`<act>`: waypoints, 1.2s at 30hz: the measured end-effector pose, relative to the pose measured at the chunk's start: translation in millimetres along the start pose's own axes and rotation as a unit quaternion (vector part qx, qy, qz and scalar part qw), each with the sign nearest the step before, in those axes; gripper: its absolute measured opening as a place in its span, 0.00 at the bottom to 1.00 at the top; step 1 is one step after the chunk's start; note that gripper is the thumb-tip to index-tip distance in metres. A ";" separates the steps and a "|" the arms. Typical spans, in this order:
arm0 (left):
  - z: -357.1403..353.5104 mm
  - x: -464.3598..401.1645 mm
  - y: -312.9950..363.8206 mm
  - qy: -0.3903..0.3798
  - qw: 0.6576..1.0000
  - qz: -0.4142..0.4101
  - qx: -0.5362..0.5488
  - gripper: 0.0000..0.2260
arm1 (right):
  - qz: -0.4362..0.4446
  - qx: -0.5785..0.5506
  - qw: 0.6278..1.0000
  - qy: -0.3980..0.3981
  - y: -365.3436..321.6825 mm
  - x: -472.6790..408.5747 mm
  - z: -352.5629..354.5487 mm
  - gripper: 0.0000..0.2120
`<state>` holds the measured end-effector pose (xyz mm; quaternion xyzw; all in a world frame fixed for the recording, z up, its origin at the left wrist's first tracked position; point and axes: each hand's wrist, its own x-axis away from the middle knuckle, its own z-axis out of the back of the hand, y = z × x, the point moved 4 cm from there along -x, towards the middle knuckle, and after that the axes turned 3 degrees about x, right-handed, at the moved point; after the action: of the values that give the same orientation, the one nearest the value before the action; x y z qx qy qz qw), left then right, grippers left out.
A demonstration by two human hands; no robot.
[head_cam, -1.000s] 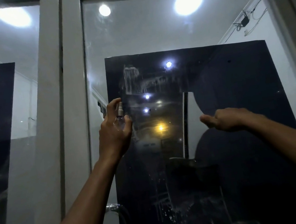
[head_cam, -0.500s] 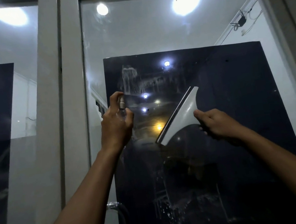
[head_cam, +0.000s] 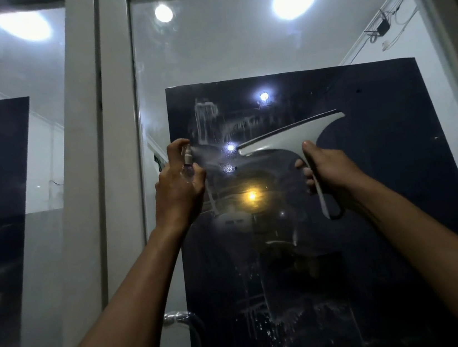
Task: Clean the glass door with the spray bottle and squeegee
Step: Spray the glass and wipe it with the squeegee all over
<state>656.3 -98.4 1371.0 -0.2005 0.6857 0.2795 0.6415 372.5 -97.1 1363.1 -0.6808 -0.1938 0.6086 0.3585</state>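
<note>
Two hands up: left hand point(head_cam: 179, 190) gripping spray bottle point(head_cam: 187, 161), right hand point(head_cam: 327, 167) gripping squeegee point(head_cam: 294, 138); no legible writing.

Left hand point(head_cam: 179, 191) grips small spray bottle point(head_cam: 187, 161), forefinger curled over nozzle; mist fans toward glass door point(head_cam: 235, 56) just beyond fingers point(head_cam: 177, 146). Right hand point(head_cam: 327, 169) grips squeegee point(head_cam: 293, 138) handle, blade tilted above its fingers, left end lower. Streaks, droplets on glass above and below both hands.
</note>
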 end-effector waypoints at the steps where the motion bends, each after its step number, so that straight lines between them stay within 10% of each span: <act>1: 0.5 -0.3 0.1 0.006 1.000 0.001 -0.002 0.19 | -0.006 -0.004 1.000 0.009 -5.4 -3.5 -6.7 0.23; 20: 8.9 -27.3 7.6 0.067 0.997 -0.030 0.029 0.24 | -0.103 -0.101 0.990 -0.003 -85.2 -71.2 -119.2 0.20; 36: 15.0 26.2 -2.3 0.040 0.998 0.009 0.045 0.24 | -0.063 0.177 0.981 0.051 69.2 27.2 -82.3 0.25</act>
<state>666.7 -88.3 1344.4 -0.1762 0.7246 0.2461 0.6191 445.2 -145.1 1294.5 -0.6232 -0.1069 0.5735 0.5208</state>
